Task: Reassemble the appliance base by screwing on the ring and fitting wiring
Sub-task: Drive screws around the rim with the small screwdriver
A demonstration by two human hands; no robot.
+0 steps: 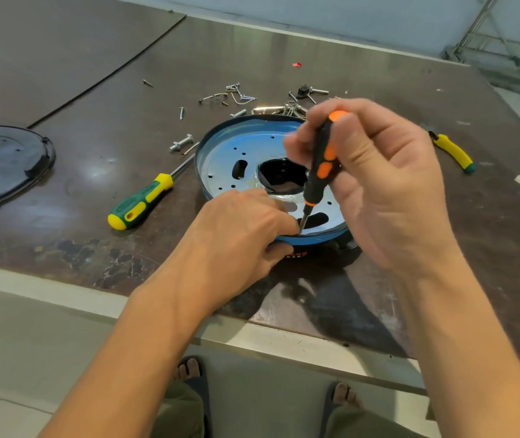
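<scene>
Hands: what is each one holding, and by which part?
Right hand grips the orange-black screwdriver by its handle. Left hand pinches the metal ring at its near rim.

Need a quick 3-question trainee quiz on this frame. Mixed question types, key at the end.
1. True or false: the right hand holds the orange-and-black screwdriver with its tip down at the near rim of the metal ring.
2. Where does the green-and-yellow screwdriver lie? A) on the table, left of the ring; B) inside the ring; C) in the left hand.
3. Fill in: the left hand grips the ring's ____ edge (near or far).
Key: 1 true; 2 A; 3 near.
</scene>
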